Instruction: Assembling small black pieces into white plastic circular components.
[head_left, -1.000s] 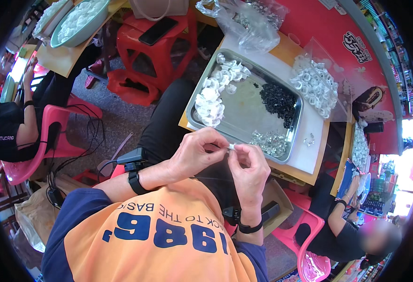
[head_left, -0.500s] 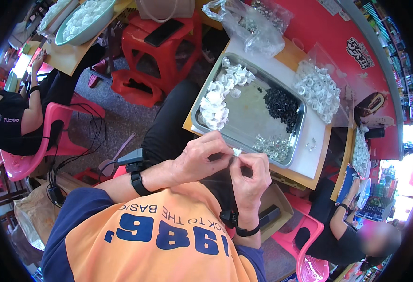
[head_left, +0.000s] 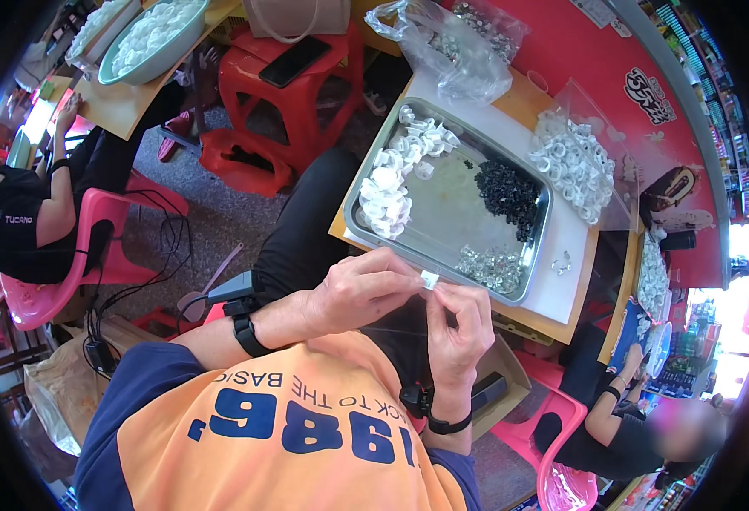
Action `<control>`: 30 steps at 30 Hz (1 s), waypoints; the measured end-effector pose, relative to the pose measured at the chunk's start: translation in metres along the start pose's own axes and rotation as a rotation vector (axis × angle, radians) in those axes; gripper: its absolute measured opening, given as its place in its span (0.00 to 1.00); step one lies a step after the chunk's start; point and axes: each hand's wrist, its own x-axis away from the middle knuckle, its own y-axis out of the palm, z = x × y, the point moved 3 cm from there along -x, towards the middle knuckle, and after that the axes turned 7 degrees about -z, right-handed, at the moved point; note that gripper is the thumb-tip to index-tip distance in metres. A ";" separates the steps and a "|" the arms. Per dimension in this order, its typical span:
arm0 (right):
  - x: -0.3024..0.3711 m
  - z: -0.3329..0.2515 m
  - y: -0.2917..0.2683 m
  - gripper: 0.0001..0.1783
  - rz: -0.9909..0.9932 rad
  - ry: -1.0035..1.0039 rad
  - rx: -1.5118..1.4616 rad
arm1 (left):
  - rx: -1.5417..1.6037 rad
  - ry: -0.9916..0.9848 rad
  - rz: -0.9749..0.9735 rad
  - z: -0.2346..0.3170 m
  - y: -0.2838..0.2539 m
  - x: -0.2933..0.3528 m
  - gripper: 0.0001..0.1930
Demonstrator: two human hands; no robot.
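A small white plastic part (head_left: 429,279) sits between my two hands, just off the near edge of a metal tray (head_left: 433,266). My left hand (head_left: 373,291) pinches it from the left with thumb and forefinger. The fingertips of my right hand (head_left: 460,324) close on its right side. Inside the tray, white plastic parts (head_left: 386,201) lie in a long heap at the left. A pile of tiny black pieces (head_left: 507,192) fills the right side, and small clear, shiny pieces (head_left: 490,267) are gathered in the near right corner.
Right of the tray lies a clear bag of white ring-like parts (head_left: 576,170); another plastic bag (head_left: 464,64) lies beyond it. A red stool (head_left: 251,72) carries a phone (head_left: 296,61). Co-workers sit at left and right on pink chairs (head_left: 102,230). A cardboard box (head_left: 511,383) stands below the table.
The white part has turned and shows a broader face. My left fingers have drawn closer together, and my right thumb and forefinger have straightened around it.
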 end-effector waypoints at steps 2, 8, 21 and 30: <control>0.002 -0.002 -0.002 0.13 0.004 -0.008 0.015 | 0.001 0.023 0.017 0.002 0.001 0.000 0.11; 0.002 0.002 0.002 0.13 -0.009 -0.011 0.013 | -0.011 0.020 0.019 0.000 0.002 0.001 0.11; -0.069 0.092 -0.059 0.02 -0.163 0.534 -0.450 | 0.126 -0.294 -0.085 -0.006 -0.005 -0.006 0.17; -0.173 0.200 -0.137 0.16 0.217 0.452 -0.237 | 0.333 -0.504 0.005 -0.019 -0.018 0.002 0.10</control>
